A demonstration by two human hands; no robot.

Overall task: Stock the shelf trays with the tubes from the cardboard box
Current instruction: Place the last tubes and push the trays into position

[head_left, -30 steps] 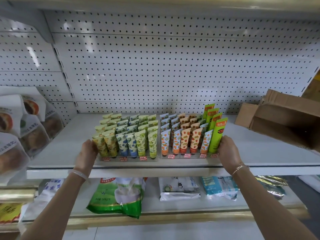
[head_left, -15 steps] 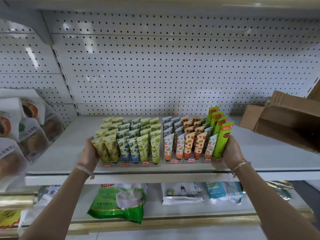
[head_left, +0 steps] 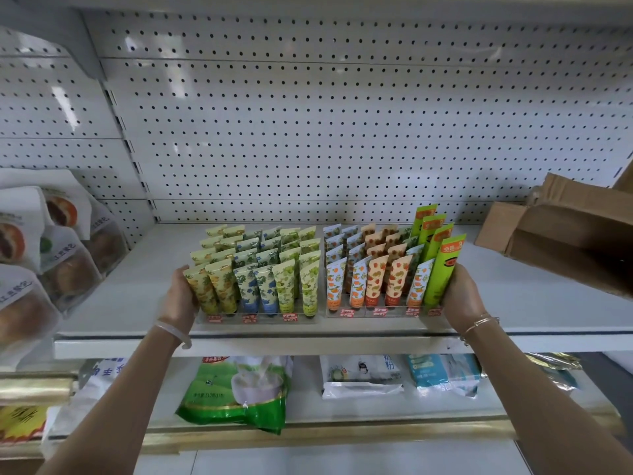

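Two clear trays stand side by side near the front of the white shelf (head_left: 531, 303). The left tray (head_left: 257, 319) holds rows of yellow, blue and green patterned tubes (head_left: 260, 269). The right tray (head_left: 376, 313) holds orange and red patterned tubes (head_left: 373, 272) and a column of taller bright green tubes (head_left: 442, 265). My left hand (head_left: 178, 293) grips the left tray's outer side. My right hand (head_left: 460, 296) grips the right tray's outer side, against the front green tube. The open cardboard box (head_left: 561, 241) lies on the shelf at the right; its inside is hidden.
A white pegboard wall (head_left: 342, 132) backs the shelf. Bagged pastries (head_left: 51, 255) hang at the left. On the lower shelf lie a green pouch (head_left: 236, 392) and several white and blue packets (head_left: 442, 371). Bare shelf surface lies between the trays and the box.
Both hands have slid a little up from the trays' front corners along their outer sides. The trays have hardly moved.
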